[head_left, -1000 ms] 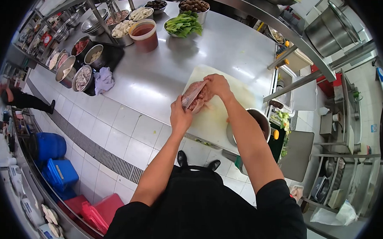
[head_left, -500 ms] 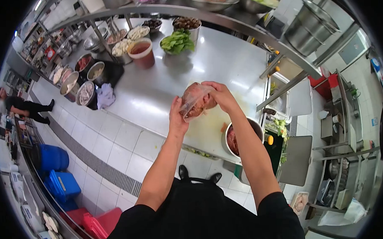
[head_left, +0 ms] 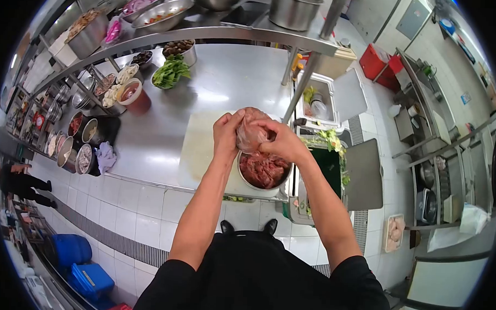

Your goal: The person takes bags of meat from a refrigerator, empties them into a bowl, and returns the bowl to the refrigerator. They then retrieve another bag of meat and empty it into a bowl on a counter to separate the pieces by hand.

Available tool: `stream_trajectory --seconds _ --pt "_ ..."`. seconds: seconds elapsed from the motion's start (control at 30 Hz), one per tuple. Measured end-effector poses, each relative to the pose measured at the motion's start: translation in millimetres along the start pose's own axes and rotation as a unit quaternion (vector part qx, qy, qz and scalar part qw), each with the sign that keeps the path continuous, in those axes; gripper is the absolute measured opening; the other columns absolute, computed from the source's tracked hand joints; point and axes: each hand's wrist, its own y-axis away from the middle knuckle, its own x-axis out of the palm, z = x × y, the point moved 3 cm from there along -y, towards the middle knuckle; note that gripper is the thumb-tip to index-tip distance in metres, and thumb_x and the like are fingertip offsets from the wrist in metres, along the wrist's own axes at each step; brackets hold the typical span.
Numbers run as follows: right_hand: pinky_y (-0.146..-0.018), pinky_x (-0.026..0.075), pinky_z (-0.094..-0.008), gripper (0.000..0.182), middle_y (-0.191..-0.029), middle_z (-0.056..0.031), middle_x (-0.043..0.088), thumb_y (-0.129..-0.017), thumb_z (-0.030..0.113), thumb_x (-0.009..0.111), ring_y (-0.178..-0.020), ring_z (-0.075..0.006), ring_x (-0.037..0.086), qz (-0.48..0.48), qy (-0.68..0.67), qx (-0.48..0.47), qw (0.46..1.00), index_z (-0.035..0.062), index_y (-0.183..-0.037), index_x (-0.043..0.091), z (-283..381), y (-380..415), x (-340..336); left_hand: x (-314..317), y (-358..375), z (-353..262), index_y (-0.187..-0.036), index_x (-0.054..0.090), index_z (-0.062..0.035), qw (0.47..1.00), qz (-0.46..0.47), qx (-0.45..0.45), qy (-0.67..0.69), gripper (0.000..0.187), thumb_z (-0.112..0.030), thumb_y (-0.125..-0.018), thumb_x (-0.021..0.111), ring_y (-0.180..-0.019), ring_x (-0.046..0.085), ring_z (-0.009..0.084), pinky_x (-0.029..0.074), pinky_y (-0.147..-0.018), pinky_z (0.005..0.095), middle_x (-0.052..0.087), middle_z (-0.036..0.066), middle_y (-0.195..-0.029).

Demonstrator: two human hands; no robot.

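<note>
Between my hands is a clear plastic bag of meat [head_left: 252,134], held just above and behind a metal pot [head_left: 242,174]. Dark red raw meat [head_left: 265,169] fills much of that pot. My left hand [head_left: 226,133] grips the bag from its left side, thumb near the top. On the other side, my right hand [head_left: 285,141] has its fingers curled over the bag. A pale cutting board [head_left: 199,148] lies under and left of the pot, on the steel table.
Leafy greens [head_left: 172,72] and a tub of red liquid [head_left: 135,96] stand at the table's back left. An overhead shelf [head_left: 230,34] crosses behind. Right of the pot is an open bin [head_left: 325,171] with vegetable scraps; a person [head_left: 26,183] stands far left.
My hands and the bag of meat have moved right, from over the cutting board to above the pot's back edge. The view has turned to the right.
</note>
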Motion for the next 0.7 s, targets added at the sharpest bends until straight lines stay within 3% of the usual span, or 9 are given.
stream_trajectory --seconds 0.03,0.17,0.33,0.4,0.43,0.5,0.6,0.67,0.7 --pt "-0.093 0.044 -0.0301 0.05 -0.105 -0.0076 0.062 -0.066 0.004 0.067 -0.1 -0.0185 0.057 -0.035 0.0 -0.016 0.999 0.0054 -0.115 0.065 -7 11 -3 6 1 5 -0.063 0.045 -0.0108 0.999 -0.016 0.005 -0.048 0.038 -0.018 -0.088 0.073 -0.056 0.039 0.0059 0.034 -0.051 0.0243 0.046 -0.005 -0.061" --pt "-0.083 0.044 -0.0295 0.037 -0.086 -0.0085 0.051 -0.066 0.002 0.064 -0.09 -0.024 0.053 -0.083 0.107 -0.039 0.99 0.0052 -0.103 0.068 -40 45 -9 20 15 20 -0.051 0.033 -0.0123 0.97 -0.039 0.077 -0.227 0.057 -0.023 -0.085 0.077 -0.054 0.025 0.0057 0.024 -0.047 0.0268 0.031 -0.007 -0.053" --pt "-0.079 0.048 -0.035 0.033 -0.092 -0.0111 0.056 -0.07 0.008 0.069 -0.092 -0.0269 0.057 -0.046 0.07 -0.006 0.996 0.0062 -0.103 0.069 -67 71 -13 12 26 38 -0.052 0.031 -0.0113 0.936 -0.056 0.118 -0.327 0.058 -0.023 -0.086 0.076 -0.054 0.024 0.006 0.023 -0.046 0.0285 0.03 -0.007 -0.053" --pt "-0.083 0.049 -0.0363 0.031 -0.099 -0.0113 0.058 -0.075 0.013 0.072 -0.096 -0.0281 0.059 -0.114 0.113 -0.063 0.985 0.0066 -0.105 0.069 -69 80 -15 6 32 39 -0.052 0.029 -0.0095 0.923 -0.061 0.134 -0.355 0.06 -0.024 -0.086 0.077 -0.054 0.023 0.0064 0.023 -0.045 0.0296 0.029 -0.007 -0.053" --pt "-0.087 0.05 -0.0374 0.032 -0.105 -0.0122 0.06 -0.079 0.018 0.073 -0.101 -0.0299 0.061 -0.143 0.098 0.009 0.985 0.0073 -0.108 0.069 -70 80 -16 3 33 38 -0.052 0.035 -0.0065 0.924 -0.074 0.13 -0.353 0.056 -0.023 -0.086 0.077 -0.054 0.025 0.0059 0.025 -0.046 0.0284 0.031 -0.006 -0.052" --pt "-0.086 0.05 -0.0373 0.031 -0.107 -0.0121 0.06 -0.079 0.018 0.073 -0.1 -0.0309 0.061 -0.138 0.118 -0.005 0.983 0.0074 -0.109 0.069 -73 78 -7 0 38 40 -0.052 0.041 -0.0034 0.923 -0.09 0.125 -0.353 0.053 -0.021 -0.086 0.076 -0.055 0.028 0.0053 0.026 -0.046 0.0272 0.033 -0.006 -0.052" --pt "-0.081 0.053 -0.0397 0.03 -0.114 -0.0118 0.061 -0.08 0.014 0.07 -0.095 -0.0329 0.063 -0.129 0.209 -0.036 0.969 0.0081 -0.109 0.069 -99 76 9 7 48 44 -0.059 0.06 0.0006 0.892 -0.062 0.162 -0.417 0.039 -0.024 -0.087 0.074 -0.048 0.04 0.0103 0.034 -0.047 0.0293 0.048 0.0 -0.05" --pt "-0.075 0.054 -0.0426 0.024 -0.115 -0.0112 0.063 -0.077 0.009 0.067 -0.088 -0.034 0.065 -0.086 0.343 -0.051 0.934 0.0072 -0.1 0.072 -117 74 22 11 56 50 -0.073 0.071 -0.0008 0.784 0.024 0.158 -0.6 0.034 -0.032 -0.088 0.068 -0.05 0.056 0.025 0.044 -0.052 0.0351 0.063 0.011 -0.059" --pt "-0.069 0.053 -0.0443 0.004 -0.094 -0.015 0.066 -0.074 0.006 0.066 -0.081 -0.0365 0.064 -0.131 0.33 -0.086 0.931 0.0033 -0.077 0.066 -106 74 26 13 55 57 -0.072 0.071 -0.0034 0.751 0.061 0.189 -0.63 0.041 -0.04 -0.089 0.063 -0.058 0.06 0.0348 0.048 -0.059 0.0417 0.064 0.016 -0.068"
